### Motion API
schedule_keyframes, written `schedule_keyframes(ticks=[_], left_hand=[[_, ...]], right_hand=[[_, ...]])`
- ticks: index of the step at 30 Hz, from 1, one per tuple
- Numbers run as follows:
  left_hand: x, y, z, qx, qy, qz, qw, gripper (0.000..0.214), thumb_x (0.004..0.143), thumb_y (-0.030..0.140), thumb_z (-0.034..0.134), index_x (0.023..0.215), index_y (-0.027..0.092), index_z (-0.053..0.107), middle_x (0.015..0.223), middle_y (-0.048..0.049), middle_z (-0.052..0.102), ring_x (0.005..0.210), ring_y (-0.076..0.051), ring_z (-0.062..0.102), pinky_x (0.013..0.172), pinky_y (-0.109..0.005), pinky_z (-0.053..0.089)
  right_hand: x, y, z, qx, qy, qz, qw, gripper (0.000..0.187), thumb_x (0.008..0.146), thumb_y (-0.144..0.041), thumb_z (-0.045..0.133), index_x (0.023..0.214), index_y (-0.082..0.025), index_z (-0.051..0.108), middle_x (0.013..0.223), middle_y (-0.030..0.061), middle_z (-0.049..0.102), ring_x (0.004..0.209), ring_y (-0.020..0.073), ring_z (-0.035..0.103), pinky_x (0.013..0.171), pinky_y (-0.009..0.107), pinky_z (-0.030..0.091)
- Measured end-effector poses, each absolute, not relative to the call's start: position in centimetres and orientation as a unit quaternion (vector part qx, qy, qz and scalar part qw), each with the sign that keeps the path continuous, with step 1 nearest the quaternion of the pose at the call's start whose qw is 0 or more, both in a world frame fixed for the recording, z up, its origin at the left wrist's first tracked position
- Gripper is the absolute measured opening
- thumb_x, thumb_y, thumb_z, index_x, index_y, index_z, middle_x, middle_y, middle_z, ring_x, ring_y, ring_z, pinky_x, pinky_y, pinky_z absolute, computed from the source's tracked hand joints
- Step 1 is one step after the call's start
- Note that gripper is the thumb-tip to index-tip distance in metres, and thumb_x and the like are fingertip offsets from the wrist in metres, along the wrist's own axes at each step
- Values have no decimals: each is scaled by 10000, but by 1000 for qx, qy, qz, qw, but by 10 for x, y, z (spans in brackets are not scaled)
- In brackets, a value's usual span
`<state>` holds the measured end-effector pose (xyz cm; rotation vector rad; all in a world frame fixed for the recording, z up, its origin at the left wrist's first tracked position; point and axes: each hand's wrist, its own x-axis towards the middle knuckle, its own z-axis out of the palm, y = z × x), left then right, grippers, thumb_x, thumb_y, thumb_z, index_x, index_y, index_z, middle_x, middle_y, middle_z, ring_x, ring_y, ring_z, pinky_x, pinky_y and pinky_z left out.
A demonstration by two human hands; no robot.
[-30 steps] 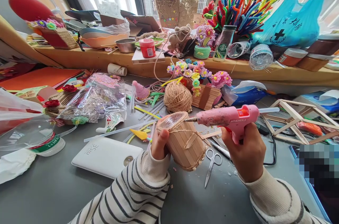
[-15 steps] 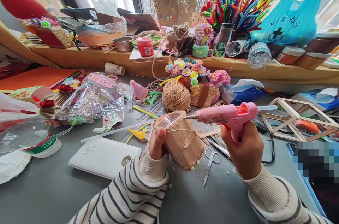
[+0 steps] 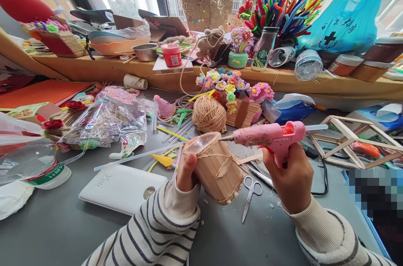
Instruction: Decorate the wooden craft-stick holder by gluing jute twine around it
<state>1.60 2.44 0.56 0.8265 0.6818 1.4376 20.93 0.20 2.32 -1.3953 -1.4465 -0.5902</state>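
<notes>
My left hand is wrapped round a jar clad in wooden sticks, tilted with its glass base facing away from me. Twine rings the jar's rim and crosses its side. My right hand grips a pink hot glue gun by the handle. The gun's metal nozzle touches the twine at the jar's upper rim. A clear glue stick pokes out of the gun's back end.
Small scissors lie on the grey table under the jar. A ball of twine, a basket of pipe-cleaner flowers, a white power bank, a wooden stick frame and plastic bags surround my hands. The wooden sill behind is crowded.
Hands, jar and glue gun keep nearly the same pose; the view has shifted slightly, and the nozzle stays at the jar's rim.
</notes>
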Motion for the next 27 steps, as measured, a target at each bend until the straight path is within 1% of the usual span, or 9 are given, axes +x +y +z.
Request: schedule_keyframes(ticks=[6,11,15,22,27], left_hand=[[16,24,7,357,294,624,630,691,653,708,673,1112,192,662,1095,-124,724,1109,-371,640,997,-498,462],[16,24,8,355,293,627,628,628,663,680,688,1081,212,670,1092,-108,727,1120,-373,639,998,-502,465],[17,25,7,344,294,636,625,632,642,689,702,1052,210,670,1075,-101,729,1183,-371,607,1039,-479,439],[17,24,10,363,293,634,616,646,652,694,688,1070,202,673,1086,-109,727,1083,-361,653,973,-477,477],[17,24,10,370,288,630,620,645,669,690,673,1086,197,666,1097,-118,724,1090,-363,651,962,-472,481]], right_hand=[[210,2,24,-579,-598,-251,494,211,858,-335,589,745,-240,439,536,-79,405,406,111,333,415,272,274],[210,2,25,-579,-604,-257,483,210,869,-338,581,750,-240,438,537,-75,429,406,116,359,415,269,288],[211,3,26,-580,-605,-264,478,201,860,-329,581,755,-238,436,544,-75,431,413,114,358,420,264,289],[211,3,25,-580,-604,-257,482,201,857,-322,576,749,-238,428,538,-80,413,412,111,353,420,264,294],[211,3,24,-593,-596,-242,484,217,849,-357,577,738,-240,433,534,-78,406,414,111,344,417,266,292]])
